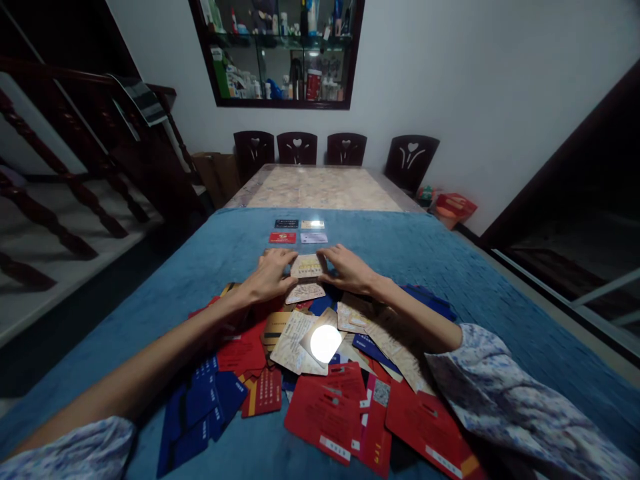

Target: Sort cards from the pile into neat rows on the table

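Observation:
Between my two hands is a cream card [308, 266] with yellowish print, gripped at its side edges. My left hand [271, 273] pinches the left edge, thumb toward me. On the opposite edge, my right hand [349, 269] does the same. Just below it lies another cream card [305, 292], partly overlapped. Nearer to me spreads a loose heap of cards: red cards [325, 408], blue cards [193, 417], and cream cards [295, 341], one with a bright glare. Beyond my hands, a black card [287, 224], a gold card [313, 225], a red card [283, 237] and a lilac card [314, 237] form two rows.
A blue cloth [175, 280] covers the near part of the table. Its far part has a patterned top [325, 187], with several dark chairs [297, 148] behind. A wooden railing [75, 160] stands left; a red bag [456, 207] sits on the floor to the right.

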### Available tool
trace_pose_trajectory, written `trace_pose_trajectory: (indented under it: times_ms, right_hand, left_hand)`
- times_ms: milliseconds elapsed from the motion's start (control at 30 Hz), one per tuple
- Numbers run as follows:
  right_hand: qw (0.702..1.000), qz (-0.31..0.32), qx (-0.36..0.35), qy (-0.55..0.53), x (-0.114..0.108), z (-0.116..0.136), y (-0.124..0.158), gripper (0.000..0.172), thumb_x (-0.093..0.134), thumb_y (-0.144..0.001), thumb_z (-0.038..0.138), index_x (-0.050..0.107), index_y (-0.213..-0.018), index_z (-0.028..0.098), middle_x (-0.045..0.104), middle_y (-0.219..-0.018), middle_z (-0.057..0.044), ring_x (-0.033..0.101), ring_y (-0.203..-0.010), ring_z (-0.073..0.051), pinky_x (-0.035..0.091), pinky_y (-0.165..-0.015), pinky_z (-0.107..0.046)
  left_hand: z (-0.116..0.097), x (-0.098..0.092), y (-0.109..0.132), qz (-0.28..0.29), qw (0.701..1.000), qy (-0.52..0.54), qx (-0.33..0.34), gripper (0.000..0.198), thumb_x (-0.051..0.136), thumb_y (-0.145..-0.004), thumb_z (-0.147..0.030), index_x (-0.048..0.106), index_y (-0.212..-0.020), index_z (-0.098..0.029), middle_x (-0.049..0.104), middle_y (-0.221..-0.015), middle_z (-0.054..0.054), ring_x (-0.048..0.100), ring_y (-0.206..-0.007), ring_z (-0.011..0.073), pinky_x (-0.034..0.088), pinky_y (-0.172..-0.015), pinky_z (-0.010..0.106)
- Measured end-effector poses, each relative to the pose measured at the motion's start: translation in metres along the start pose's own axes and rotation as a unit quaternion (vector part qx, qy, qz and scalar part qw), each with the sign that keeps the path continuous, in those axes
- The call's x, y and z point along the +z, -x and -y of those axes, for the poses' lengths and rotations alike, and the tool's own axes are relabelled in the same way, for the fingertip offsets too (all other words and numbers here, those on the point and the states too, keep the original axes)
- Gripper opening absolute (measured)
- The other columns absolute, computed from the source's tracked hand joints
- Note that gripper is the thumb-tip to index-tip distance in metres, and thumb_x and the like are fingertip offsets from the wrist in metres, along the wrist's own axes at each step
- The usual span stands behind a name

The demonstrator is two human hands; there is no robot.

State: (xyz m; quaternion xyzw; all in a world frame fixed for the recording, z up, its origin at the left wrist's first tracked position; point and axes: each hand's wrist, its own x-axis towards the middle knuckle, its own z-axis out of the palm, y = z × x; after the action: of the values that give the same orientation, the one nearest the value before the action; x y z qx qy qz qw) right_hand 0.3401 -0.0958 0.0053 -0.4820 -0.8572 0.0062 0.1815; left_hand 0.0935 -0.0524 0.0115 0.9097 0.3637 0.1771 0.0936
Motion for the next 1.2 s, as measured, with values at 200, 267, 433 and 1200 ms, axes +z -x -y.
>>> trace_pose_trajectory:
  times_ms: [200,267,433,1200]
  right_hand:
    - [0.999,-0.007,0.022,0.023,-0.008,-0.010,-0.008,0.045,0.075,-0.087,0.036,0.065,-0.125,0.015,0.059,-0.116,-0.016,0.052,-0.105,-0.028,0.047,-0.090,-0.041]
    - [0.999,-0.006,0.023,0.023,-0.010,-0.015,-0.011,0.044,0.076,-0.086,0.037,0.066,-0.123,0.016,0.058,-0.116,-0.015,0.053,-0.105,-0.028,0.048,-0.090,-0.041]
    - [1.000,0.000,0.011,0.016,-0.011,-0.033,-0.023,0.041,0.078,-0.083,0.033,0.067,-0.120,0.017,0.059,-0.117,-0.015,0.052,-0.106,-0.029,0.047,-0.092,-0.043]
    - [0.985,0.078,0.131,0.084,-0.015,-0.091,-0.099,0.027,0.072,-0.087,0.029,0.071,-0.112,0.017,0.064,-0.120,-0.015,0.055,-0.116,-0.030,0.047,-0.093,-0.035]
  left_hand:
    - [-0.002,-0.002,-0.017,0.014,0.999,-0.041,-0.007,0.049,0.064,-0.083,-0.030,0.063,-0.131,-0.018,0.058,-0.124,0.015,0.050,-0.120,0.0360,0.044,-0.098,0.057]
    - [-0.001,-0.002,-0.024,0.015,0.999,-0.048,-0.003,0.050,0.064,-0.082,-0.029,0.063,-0.131,-0.019,0.057,-0.126,0.015,0.048,-0.121,0.0365,0.043,-0.098,0.059]
    - [0.004,-0.003,-0.042,0.027,0.997,-0.070,-0.007,0.049,0.064,-0.082,-0.027,0.064,-0.130,-0.019,0.058,-0.129,0.017,0.047,-0.123,0.0380,0.042,-0.099,0.060]
    - [0.031,-0.002,-0.139,0.059,0.988,-0.135,-0.054,0.038,0.060,-0.084,-0.025,0.069,-0.120,-0.018,0.059,-0.129,0.017,0.045,-0.126,0.0406,0.041,-0.097,0.058]
